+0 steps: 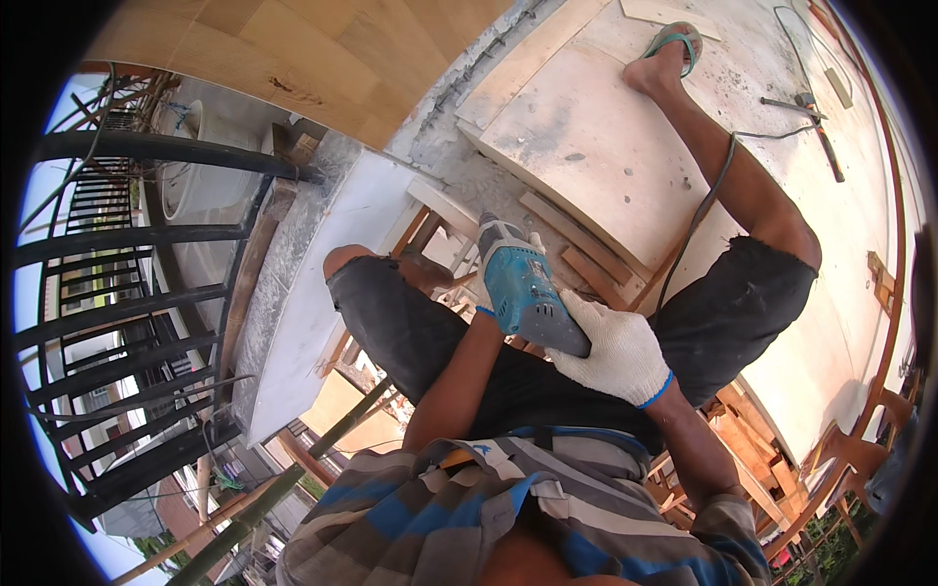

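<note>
Gripping the rear handle of a blue-and-grey corded electric drill [523, 288] held between the knees, the white-gloved right hand [618, 354] is closed around it. The left hand [483, 293] sits mostly hidden behind the drill's body, its grasp unclear. Rigid and probably weighty, the tool looks best held at handle and front housing.

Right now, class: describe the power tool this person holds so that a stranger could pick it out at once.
Start at the pale plywood sheet under the outstretched leg, then come down to the white-gloved right hand between the knees. It grips a corded electric drill pointing down at the wooden strips. Its blue body marks it out from the grey hammer lying farther off.
</note>
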Demonstrator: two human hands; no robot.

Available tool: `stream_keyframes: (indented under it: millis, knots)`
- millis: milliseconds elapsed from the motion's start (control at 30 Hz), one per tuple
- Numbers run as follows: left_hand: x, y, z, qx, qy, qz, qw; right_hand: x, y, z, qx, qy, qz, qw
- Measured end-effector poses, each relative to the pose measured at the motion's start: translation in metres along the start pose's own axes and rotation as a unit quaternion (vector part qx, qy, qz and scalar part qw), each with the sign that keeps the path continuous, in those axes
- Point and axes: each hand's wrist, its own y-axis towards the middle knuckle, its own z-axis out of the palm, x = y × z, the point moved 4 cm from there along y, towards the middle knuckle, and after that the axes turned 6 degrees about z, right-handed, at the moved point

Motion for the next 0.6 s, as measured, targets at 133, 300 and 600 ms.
stream_keyframes:
  millis: [133, 300, 600]
  knots:
    - [-0.005, 0.006, -0.014, 0.034, -0.269, -0.195, 0.943, 0.006, 0.002, 0.002, 0.05, -0.001, 0.065, 0.997]
    - [0.011, 0.005, 0.005, 0.072, -0.106, -0.102, 0.987, -0.013, 0.008, 0.011, 0.071, 0.022, 0.099, 0.992]
    - [0.042, 0.01, 0.039, -0.031, 0.21, 0.168, 0.963, -0.057, 0.038, 0.015, 0.005, 0.167, 0.233, 0.958]
